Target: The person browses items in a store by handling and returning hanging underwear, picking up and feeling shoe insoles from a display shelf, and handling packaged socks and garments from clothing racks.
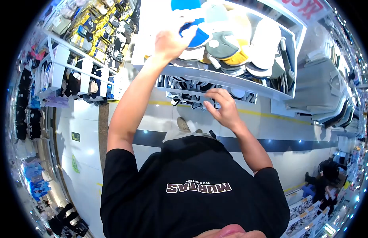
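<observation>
My left hand (170, 43) is over the white display bin, its thumb and fingers closed on a flat, rounded blue item (200, 37) that looks like a low-cut sock. Another blue piece (186, 4) lies just beyond. To the right of that hand are a grey-green sock with a round white label (223, 45), a yellow one (236, 59) and a pale one (266, 37). Glare washes out part of the bin. My right hand (223, 106) hangs in the air in front of the bin, holding nothing, its fingers apart and partly bent.
The bin's front wall (231, 78) runs across ahead of me, with black-and-white goods (192, 85) below. Grey garments (321, 87) hang at right; a rack of packs (92, 29) stands at left. A person in dark clothes (327, 174) is low at far right.
</observation>
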### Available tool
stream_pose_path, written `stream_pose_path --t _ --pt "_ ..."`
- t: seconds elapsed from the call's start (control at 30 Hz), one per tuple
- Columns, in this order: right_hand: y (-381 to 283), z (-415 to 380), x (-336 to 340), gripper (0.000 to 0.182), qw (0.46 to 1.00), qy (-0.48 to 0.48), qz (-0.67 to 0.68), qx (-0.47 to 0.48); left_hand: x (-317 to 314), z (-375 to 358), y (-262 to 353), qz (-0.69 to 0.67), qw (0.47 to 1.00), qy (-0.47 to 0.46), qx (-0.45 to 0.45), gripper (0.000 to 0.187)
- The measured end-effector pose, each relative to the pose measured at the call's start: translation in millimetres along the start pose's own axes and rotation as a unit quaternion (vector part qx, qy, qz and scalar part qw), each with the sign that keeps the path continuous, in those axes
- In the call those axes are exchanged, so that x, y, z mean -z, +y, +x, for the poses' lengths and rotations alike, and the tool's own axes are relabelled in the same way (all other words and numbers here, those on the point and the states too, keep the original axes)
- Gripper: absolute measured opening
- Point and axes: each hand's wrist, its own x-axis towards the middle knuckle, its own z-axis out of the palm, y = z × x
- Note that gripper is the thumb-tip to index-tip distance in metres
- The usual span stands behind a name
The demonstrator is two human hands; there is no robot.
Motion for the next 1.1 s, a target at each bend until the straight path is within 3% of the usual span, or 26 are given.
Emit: stream_pose_path --t 0.07,0.13,0.2,0.23,0.3,0.37,0.43,0.5,0.6,0.7,0.77,0.87,1.0,1.1 --pt "56 -40 -12 0.048 0.977 -0.056 -0.116 -0.169 -2 -5 5 -0.005 0.999 0.037 -0.005 0.021" --pt "115 -67 -17 0.067 0.952 -0.006 -0.191 -0.237 5 -20 29 0.007 0.992 0.107 -0.071 0.016" --pt "162 -81 -15 0.077 0.936 0.067 -0.254 -0.236 5 -63 61 -0.038 0.991 0.131 0.008 0.015" --pt "185 -84 -16 0.08 0.93 0.052 -0.257 -0.259 -2 -93 63 -0.004 0.991 0.132 -0.01 0.012" --pt "202 -76 -14 0.086 0.917 -0.026 -0.213 -0.335 -21 -155 82 -0.064 0.994 0.066 0.055 0.012" --pt "206 -75 -26 0.086 0.914 0.034 -0.25 -0.316 -38 -227 95 -0.097 0.979 -0.081 0.157 0.011" --pt "209 -72 -25 0.087 0.916 0.055 -0.251 -0.307 -48 -293 109 -0.184 0.911 -0.201 0.311 0.014" --pt "204 -67 -18 0.086 0.914 0.038 -0.234 -0.329 -49 -323 129 -0.2 0.863 -0.266 0.381 0.017" --pt "193 -61 6 0.084 0.917 0.017 -0.204 -0.342 -54 -339 131 -0.241 0.808 -0.308 0.441 0.019" --pt "173 -66 22 0.078 0.862 0.037 -0.246 -0.442 -64 -333 123 -0.265 0.807 -0.291 0.44 0.02" --pt "188 -94 20 0.073 0.91 0.165 -0.06 -0.375 -69 -325 121 -0.266 0.819 -0.284 0.422 0.022" --pt "122 -106 40 0.062 0.875 0.193 0.197 -0.398 -72 -308 120 -0.277 0.801 -0.286 0.446 0.02" --pt "93 -167 -1 0.05 0.777 0.151 0.444 -0.419 -77 -300 126 -0.32 0.78 -0.23 0.486 0.025" --pt "33 -185 -19 0.052 0.665 0.096 0.573 -0.47 -84 -314 125 -0.354 0.767 -0.213 0.491 0.027"
